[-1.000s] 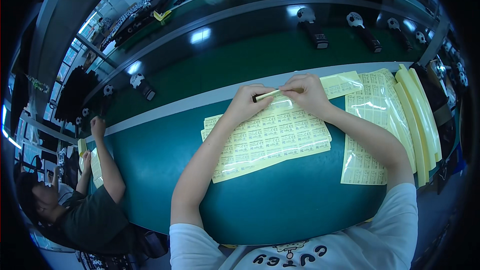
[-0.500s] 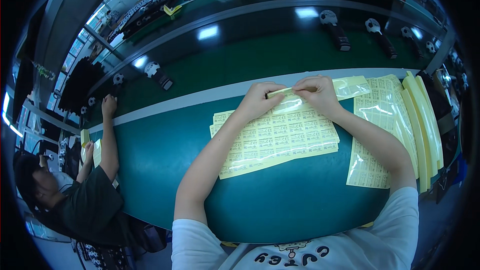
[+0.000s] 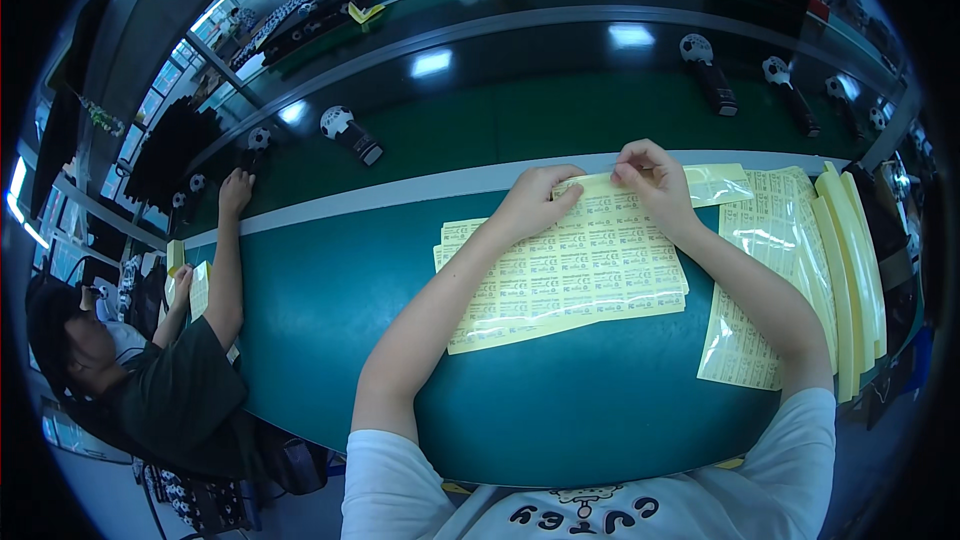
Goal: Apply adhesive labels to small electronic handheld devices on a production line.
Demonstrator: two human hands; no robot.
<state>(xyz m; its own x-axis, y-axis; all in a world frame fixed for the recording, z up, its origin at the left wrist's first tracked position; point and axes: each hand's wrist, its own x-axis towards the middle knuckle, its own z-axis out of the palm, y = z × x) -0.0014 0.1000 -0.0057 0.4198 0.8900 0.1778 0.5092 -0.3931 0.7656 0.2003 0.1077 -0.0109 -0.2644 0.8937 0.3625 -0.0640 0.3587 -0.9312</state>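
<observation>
A stack of yellow label sheets (image 3: 565, 275) lies on the teal worktable (image 3: 330, 290) in front of me. My left hand (image 3: 535, 202) pinches the far edge of the top sheet near its middle. Just to the right, my right hand (image 3: 648, 172) grips the same far edge, which is lifted slightly off the stack. Both forearms reach in from the lower edge over the sheets. A clear plastic bag (image 3: 718, 183) lies just right of my right hand.
More yellow label sheets in clear film (image 3: 765, 280) and a fanned row of yellow stacks (image 3: 852, 270) lie at the right. A dark green conveyor (image 3: 480, 120) carries black objects with ball-patterned ends (image 3: 350, 134). A person in a dark shirt (image 3: 170, 390) works at my left.
The view has shifted a little, so the sheets sit further right in the picture. My hands stay on the sheet's far edge, slightly further apart. The items on the conveyor have moved right.
</observation>
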